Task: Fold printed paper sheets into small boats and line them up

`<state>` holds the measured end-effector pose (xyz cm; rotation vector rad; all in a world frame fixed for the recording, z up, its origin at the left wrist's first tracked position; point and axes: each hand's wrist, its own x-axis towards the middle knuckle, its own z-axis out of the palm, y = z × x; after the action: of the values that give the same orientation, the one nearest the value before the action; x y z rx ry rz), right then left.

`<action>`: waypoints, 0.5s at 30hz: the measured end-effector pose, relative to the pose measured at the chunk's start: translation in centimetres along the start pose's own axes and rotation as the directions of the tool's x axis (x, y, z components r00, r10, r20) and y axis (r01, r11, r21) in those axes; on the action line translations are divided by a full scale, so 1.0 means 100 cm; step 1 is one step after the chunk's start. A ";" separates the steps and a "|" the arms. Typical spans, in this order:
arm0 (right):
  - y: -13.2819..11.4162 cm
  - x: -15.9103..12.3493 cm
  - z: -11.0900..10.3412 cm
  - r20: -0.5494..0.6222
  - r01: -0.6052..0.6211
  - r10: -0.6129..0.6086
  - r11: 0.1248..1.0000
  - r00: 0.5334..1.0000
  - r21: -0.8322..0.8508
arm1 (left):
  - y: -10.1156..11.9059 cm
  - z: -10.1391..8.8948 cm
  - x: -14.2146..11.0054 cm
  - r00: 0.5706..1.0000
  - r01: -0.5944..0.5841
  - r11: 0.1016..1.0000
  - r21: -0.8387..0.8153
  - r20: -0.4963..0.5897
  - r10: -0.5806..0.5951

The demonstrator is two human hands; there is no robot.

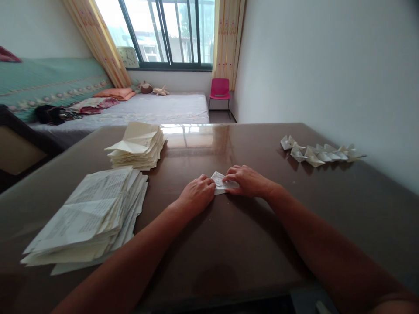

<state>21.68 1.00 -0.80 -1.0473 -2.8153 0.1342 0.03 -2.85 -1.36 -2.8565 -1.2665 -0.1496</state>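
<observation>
A small folded sheet of printed paper [220, 183], peaked at the top, lies on the brown table between my hands. My left hand [198, 192] grips its left edge with curled fingers. From the other side, my right hand [245, 181] holds the paper, thumb low and fingers over its right part. The hands cover both ends of the paper. Off to the right, several folded paper boats [314, 155] stand in a loose row, apart from my hands.
On the left of the table [196, 244] are a stack of printed sheets [88, 209] and, behind it, a stack of cream paper [139, 146]. Beyond the table are a bed [176, 107] and a pink chair [220, 89]. A white wall [321, 65] runs along the right.
</observation>
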 end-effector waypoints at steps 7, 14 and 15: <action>0.012 -0.001 0.002 0.001 0.030 -0.030 0.992 1.000 0.125 | -0.008 0.002 -0.006 0.997 0.048 0.995 -0.089 -0.058 -0.053; 0.032 0.001 0.013 -0.017 -0.010 0.020 0.882 1.000 0.471 | -0.025 0.008 -0.007 0.994 0.087 0.963 -0.257 -0.042 -0.101; 0.033 0.001 0.014 -0.014 -0.015 0.026 0.867 1.000 0.498 | -0.027 0.009 -0.007 0.994 0.096 0.959 -0.268 -0.031 -0.108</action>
<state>23.53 3.49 -2.58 -0.9373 -2.5282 0.8017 -2.40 -1.53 -2.35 -2.9829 -1.4915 -0.4142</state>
